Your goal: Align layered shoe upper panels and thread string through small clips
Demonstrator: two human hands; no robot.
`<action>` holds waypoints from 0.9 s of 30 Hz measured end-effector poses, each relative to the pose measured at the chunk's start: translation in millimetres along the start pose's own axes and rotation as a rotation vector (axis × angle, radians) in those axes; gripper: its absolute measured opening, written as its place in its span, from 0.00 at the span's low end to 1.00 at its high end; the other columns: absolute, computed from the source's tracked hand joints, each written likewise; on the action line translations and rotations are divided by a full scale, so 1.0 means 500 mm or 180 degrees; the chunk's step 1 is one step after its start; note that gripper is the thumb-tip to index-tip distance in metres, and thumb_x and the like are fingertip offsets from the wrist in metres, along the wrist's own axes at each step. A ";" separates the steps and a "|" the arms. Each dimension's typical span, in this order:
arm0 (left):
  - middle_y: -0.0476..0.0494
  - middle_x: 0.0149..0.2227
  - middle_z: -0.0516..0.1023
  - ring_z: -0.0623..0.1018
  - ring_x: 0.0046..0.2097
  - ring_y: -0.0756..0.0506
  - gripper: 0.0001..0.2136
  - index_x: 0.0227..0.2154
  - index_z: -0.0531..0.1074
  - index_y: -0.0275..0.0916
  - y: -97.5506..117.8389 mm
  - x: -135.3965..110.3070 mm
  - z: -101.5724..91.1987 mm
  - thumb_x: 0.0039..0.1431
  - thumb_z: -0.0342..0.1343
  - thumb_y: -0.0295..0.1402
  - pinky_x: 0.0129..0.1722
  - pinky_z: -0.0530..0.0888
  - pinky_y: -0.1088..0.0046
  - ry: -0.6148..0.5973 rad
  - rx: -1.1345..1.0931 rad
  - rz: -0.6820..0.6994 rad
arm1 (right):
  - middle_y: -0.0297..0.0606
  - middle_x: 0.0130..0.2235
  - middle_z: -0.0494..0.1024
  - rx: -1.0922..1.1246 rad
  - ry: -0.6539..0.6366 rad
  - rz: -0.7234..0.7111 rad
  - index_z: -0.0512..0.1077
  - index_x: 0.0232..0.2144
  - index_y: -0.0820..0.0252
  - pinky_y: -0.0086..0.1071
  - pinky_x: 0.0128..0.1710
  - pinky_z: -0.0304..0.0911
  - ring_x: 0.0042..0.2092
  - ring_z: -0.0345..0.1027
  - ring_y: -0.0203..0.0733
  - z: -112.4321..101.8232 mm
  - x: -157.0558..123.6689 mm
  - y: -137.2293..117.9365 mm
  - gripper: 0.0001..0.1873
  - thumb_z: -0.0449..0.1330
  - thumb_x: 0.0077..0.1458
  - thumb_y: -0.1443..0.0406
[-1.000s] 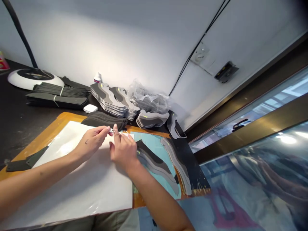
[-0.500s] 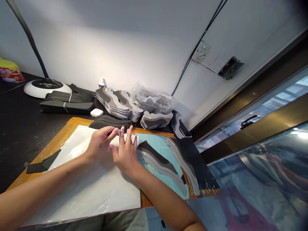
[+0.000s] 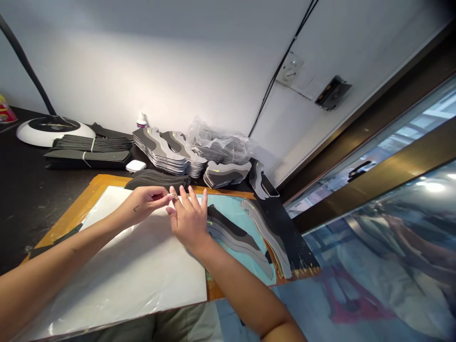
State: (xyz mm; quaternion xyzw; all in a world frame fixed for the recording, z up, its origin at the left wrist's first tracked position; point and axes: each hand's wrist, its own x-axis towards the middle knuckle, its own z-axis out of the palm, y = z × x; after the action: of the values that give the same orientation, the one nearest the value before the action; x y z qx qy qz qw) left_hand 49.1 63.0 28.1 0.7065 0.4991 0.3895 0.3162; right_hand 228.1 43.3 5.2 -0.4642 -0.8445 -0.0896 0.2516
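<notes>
My left hand (image 3: 142, 205) is closed in a pinch at the index finger of my right hand. A small pale strip (image 3: 173, 195), perhaps tape, shows between its fingertips and lies against that finger; its kind is unclear. My right hand (image 3: 189, 223) is open, palm down, with its fingers spread above the top edge of a white sheet (image 3: 153, 270). Just right of it, a curved grey and black shoe-upper piece (image 3: 240, 237) with a small yellow mark rests on a light blue board (image 3: 226, 205). A narrow stack of similar pieces (image 3: 269, 235) lies along the board's right side.
Behind the board stand stacks of grey pieces (image 3: 162, 154), a clear plastic bag (image 3: 221, 142) and banded black pieces (image 3: 89, 154). A white case (image 3: 136, 166), a small bottle (image 3: 141, 120) and a lamp base (image 3: 53, 130) are at the back left. A glass panel (image 3: 384, 247) borders the right.
My left hand's pinch has closed in on my right index finger, with the pale strip now against it. The fingers of my right hand have spread wider. The view has shifted slightly.
</notes>
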 end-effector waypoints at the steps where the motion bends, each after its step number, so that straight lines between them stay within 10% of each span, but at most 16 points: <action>1: 0.52 0.20 0.60 0.57 0.24 0.52 0.22 0.19 0.66 0.38 0.002 0.000 -0.003 0.57 0.54 0.51 0.23 0.54 0.75 -0.0016 0.0018 -0.0060 | 0.48 0.68 0.66 -0.0132 0.0028 -0.0055 0.59 0.69 0.52 0.65 0.69 0.41 0.70 0.54 0.58 0.002 0.000 0.000 0.28 0.45 0.73 0.54; 8: 0.53 0.19 0.56 0.55 0.23 0.52 0.20 0.17 0.64 0.38 0.017 -0.014 -0.002 0.55 0.56 0.47 0.23 0.51 0.74 0.0604 0.0162 -0.0132 | 0.53 0.67 0.65 -0.0540 -0.0004 -0.0100 0.55 0.71 0.45 0.68 0.66 0.44 0.71 0.51 0.61 -0.003 0.011 0.005 0.29 0.49 0.71 0.54; 15: 0.54 0.17 0.55 0.54 0.21 0.51 0.18 0.20 0.72 0.39 0.010 -0.004 0.009 0.53 0.57 0.49 0.19 0.51 0.75 0.0432 -0.0604 -0.0454 | 0.50 0.63 0.71 -0.0433 -0.0175 0.0073 0.51 0.72 0.45 0.64 0.68 0.44 0.68 0.58 0.57 -0.018 0.015 0.009 0.30 0.49 0.71 0.58; 27: 0.50 0.21 0.69 0.63 0.25 0.50 0.15 0.23 0.75 0.37 0.031 -0.019 0.031 0.55 0.57 0.44 0.23 0.60 0.75 0.1150 -0.0358 -0.0243 | 0.64 0.65 0.67 -0.0449 -0.0250 0.0201 0.48 0.73 0.61 0.69 0.67 0.43 0.69 0.56 0.65 -0.005 0.012 -0.024 0.36 0.49 0.70 0.54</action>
State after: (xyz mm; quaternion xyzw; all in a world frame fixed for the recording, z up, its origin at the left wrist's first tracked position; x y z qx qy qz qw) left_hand 67.9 48.2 31.2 0.5869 0.5517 0.5250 0.2750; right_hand 216.2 40.2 11.3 -0.5103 -0.8303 -0.1227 0.1876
